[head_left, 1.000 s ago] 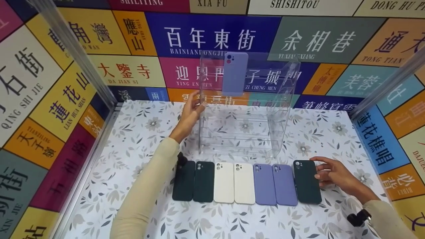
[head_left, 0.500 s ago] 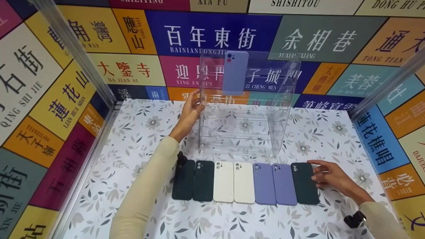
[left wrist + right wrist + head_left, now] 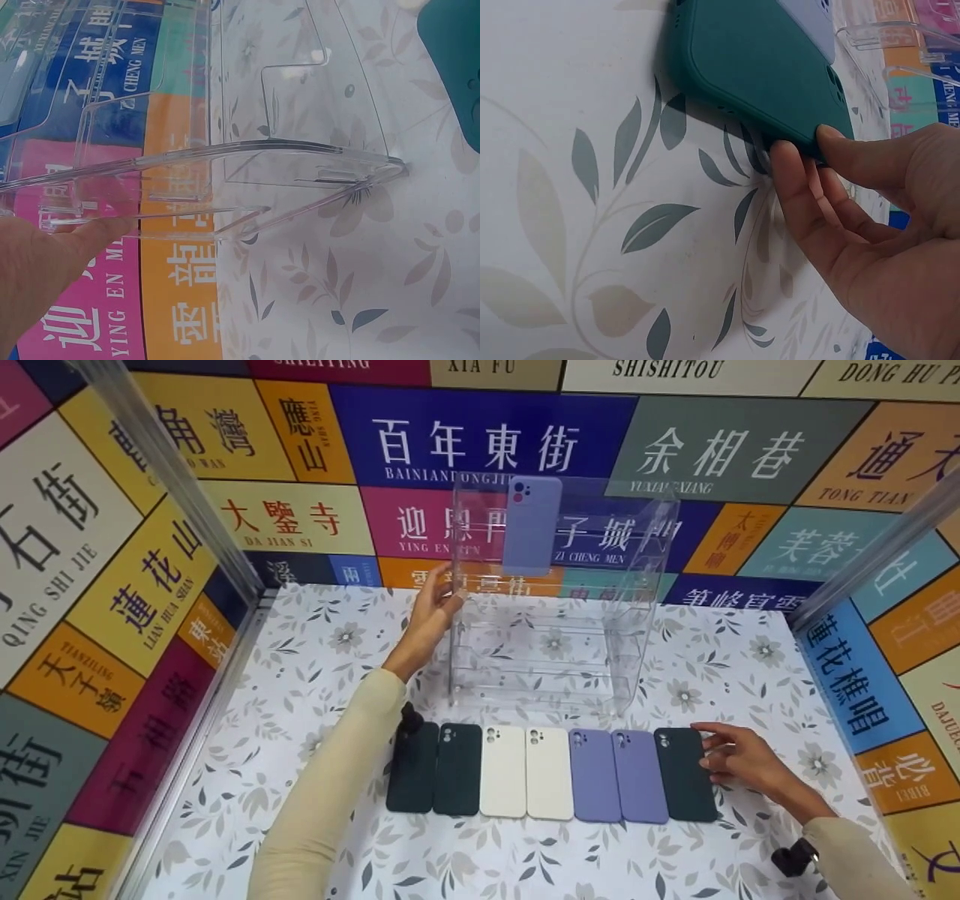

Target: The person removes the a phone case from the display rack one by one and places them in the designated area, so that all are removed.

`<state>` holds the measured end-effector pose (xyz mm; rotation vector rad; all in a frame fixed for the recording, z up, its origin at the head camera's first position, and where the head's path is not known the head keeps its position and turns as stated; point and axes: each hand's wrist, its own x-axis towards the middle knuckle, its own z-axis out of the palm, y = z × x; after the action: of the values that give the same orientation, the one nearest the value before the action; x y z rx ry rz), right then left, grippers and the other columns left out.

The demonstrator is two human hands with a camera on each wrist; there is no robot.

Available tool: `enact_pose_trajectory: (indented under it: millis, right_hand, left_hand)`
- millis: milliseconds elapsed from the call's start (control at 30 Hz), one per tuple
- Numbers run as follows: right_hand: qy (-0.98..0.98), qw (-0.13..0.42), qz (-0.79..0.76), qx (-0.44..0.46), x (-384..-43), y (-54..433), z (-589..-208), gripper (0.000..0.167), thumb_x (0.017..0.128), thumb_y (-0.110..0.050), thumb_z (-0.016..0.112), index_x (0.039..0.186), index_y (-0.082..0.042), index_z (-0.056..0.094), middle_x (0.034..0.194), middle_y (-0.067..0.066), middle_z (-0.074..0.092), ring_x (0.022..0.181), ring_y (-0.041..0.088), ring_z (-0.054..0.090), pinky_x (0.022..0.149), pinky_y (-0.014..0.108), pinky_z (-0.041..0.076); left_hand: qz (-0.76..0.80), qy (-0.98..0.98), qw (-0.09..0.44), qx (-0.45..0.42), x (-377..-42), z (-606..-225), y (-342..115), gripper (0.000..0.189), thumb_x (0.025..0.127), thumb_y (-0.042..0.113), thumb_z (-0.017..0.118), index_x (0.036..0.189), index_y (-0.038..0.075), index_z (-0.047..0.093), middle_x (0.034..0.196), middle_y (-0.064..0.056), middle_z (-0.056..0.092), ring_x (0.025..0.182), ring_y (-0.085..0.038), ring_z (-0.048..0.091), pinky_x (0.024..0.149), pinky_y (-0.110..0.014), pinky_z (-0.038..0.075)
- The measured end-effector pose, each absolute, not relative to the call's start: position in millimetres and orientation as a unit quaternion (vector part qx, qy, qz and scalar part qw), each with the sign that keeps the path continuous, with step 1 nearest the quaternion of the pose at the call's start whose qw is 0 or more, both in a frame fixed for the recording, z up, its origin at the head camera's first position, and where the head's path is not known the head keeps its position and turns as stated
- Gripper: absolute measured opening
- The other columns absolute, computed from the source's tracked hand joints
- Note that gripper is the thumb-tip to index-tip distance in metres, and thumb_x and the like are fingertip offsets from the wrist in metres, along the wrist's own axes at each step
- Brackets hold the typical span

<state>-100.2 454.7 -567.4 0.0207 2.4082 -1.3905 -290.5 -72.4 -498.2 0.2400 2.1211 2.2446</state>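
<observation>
A row of phone cases lies on the table. My right hand (image 3: pixel 739 761) pinches the right edge of the dark green phone case (image 3: pixel 686 774) at the row's right end. In the right wrist view, the thumb is on top of that green case (image 3: pixel 772 67) and fingertips are at its underside edge. My left hand (image 3: pixel 435 604) grips the left side panel of a clear acrylic display rack (image 3: pixel 544 660). The left wrist view shows this hand (image 3: pixel 60 259) at the rack's edge (image 3: pixel 255 146). One purple phone case (image 3: pixel 531 525) stands upright in the rack's upper tier.
Left of the held case lie two purple cases (image 3: pixel 639 776), two cream cases (image 3: pixel 547 772) and two more dark green cases (image 3: pixel 457 769). Floral cloth (image 3: pixel 300 660) covers the table. Printed sign panels (image 3: pixel 480 435) wall the back and sides, with metal posts (image 3: pixel 180 472) at the corners.
My right hand has slid the dark green case slightly left, up against the neighbouring purple case. The left hand stays on the rack.
</observation>
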Motion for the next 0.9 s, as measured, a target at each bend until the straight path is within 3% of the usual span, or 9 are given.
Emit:
enact_pose_trajectory:
  millis: [300,533,700,900]
  right_hand:
    - [0.857,0.173,-0.486,-0.02,-102,448,-571,0.066,0.098,0.009,0.072,0.157,0.016,0.043,0.12,0.028,0.058,0.091,0.022,0.071,0.072,0.037,0.065]
    - [0.851,0.174,-0.495,-0.027,-103,442,-571,0.063,0.098,0.012,0.07,0.156,0.017,0.045,0.117,0.029,0.059,0.087,0.025,0.071,0.07,0.038,0.064]
    - [0.866,0.168,-0.471,-0.03,-103,437,-570,0.063,0.097,0.01,0.073,0.155,0.016,0.048,0.116,0.027,0.062,0.088,0.026,0.072,0.069,0.038,0.064]
    - [0.891,0.15,-0.426,-0.042,-105,436,-567,0.056,0.097,0.008,0.075,0.149,0.015,0.055,0.115,0.026,0.066,0.083,0.024,0.073,0.063,0.037,0.06]
  left_hand:
    - [0.723,0.686,0.024,0.078,-291,-498,-73,0.06,0.11,0.019,0.063,0.166,0.016,0.041,0.161,-0.026,0.053,0.138,-0.036,0.06,0.108,-0.054,0.047]
    - [0.733,0.675,0.032,0.072,-290,-498,-74,0.061,0.11,0.02,0.066,0.166,0.018,0.041,0.156,-0.019,0.058,0.135,-0.035,0.062,0.094,-0.043,0.048]
    - [0.734,0.674,0.031,0.076,-290,-499,-74,0.061,0.109,0.019,0.065,0.166,0.018,0.041,0.158,-0.02,0.055,0.141,-0.04,0.059,0.098,-0.044,0.049]
    - [0.736,0.672,0.033,0.075,-291,-499,-73,0.06,0.11,0.017,0.064,0.166,0.018,0.041,0.158,-0.02,0.056,0.137,-0.033,0.061,0.1,-0.045,0.049]
